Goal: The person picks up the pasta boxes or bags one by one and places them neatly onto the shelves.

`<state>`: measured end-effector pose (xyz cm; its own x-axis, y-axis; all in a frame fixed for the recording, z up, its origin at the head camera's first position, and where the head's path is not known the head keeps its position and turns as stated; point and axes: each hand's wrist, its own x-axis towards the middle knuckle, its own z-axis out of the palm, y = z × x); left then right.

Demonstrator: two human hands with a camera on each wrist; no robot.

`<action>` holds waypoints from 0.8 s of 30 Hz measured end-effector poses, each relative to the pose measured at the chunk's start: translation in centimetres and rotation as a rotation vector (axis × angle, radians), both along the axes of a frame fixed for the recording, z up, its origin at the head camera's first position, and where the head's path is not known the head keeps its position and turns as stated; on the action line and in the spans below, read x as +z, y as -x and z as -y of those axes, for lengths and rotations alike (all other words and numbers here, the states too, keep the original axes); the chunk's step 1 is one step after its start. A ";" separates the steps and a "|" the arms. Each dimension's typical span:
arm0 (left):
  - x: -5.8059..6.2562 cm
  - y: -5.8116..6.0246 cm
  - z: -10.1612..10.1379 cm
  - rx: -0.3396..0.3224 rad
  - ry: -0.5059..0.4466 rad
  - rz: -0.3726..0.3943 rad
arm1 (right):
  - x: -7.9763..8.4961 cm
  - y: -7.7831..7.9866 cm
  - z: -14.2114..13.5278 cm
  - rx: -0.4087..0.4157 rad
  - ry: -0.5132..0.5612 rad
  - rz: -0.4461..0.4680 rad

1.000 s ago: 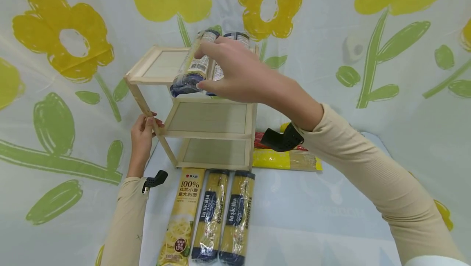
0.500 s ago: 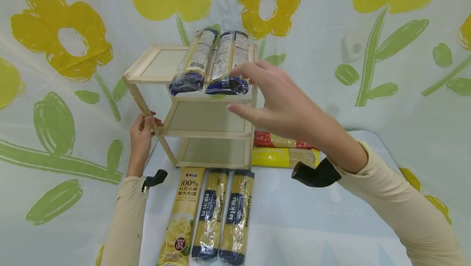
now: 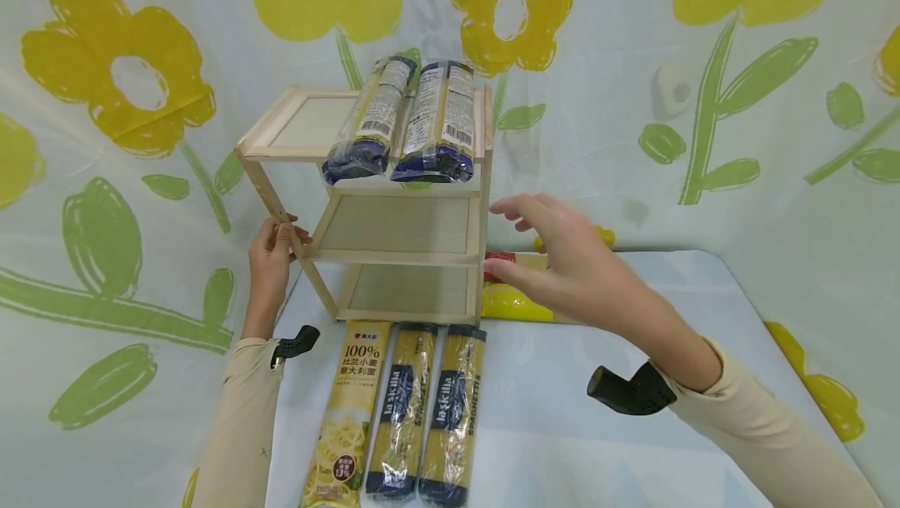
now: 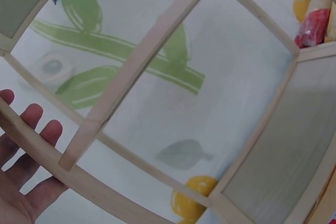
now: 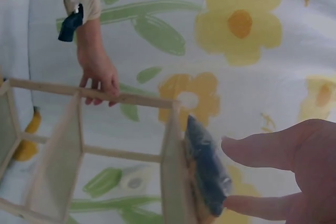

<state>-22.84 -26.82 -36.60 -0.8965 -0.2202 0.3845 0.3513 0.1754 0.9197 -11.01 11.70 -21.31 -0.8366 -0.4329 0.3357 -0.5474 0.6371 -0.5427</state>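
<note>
My left hand [image 3: 270, 258] grips the left front post of a small wooden three-tier shelf [image 3: 394, 259]. In the left wrist view its fingers [image 4: 51, 132] show around the post. My right hand [image 3: 573, 258] is in the air just right of the shelf, thumb and fingers apart, holding nothing. Behind and below it lie a red-ended pasta pack [image 3: 501, 259] and a yellow pasta pack [image 3: 513, 301], both partly hidden by the hand. Two spaghetti packs with dark blue ends, one left [image 3: 373, 121] and one right [image 3: 441, 113], rest on the top tier, overhanging its front edge.
On the white table [image 3: 598, 430] before the shelf lie a tan pasta pack [image 3: 351, 406] and two spaghetti packs, one in the middle [image 3: 399, 414] and one on the right [image 3: 453, 414], side by side. A flower-printed cloth [image 3: 598, 101] hangs close behind the shelf.
My right hand has left the spaghetti packs on the top tier and come down to the right, beside the shelf. The left hand stays on the post.
</note>
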 end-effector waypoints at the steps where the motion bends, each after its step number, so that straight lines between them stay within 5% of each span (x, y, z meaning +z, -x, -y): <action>1: 0.0 0.0 0.0 0.001 0.000 0.001 | -0.4 0.0 -0.1 -0.004 0.003 0.009; 13: -0.3 0.1 0.1 0.013 0.002 0.011 | -4.2 -0.4 -1.0 -0.056 0.088 0.165; 24: -0.4 0.3 0.2 0.007 -0.005 0.006 | -7.2 -0.2 -1.8 -0.042 0.106 0.160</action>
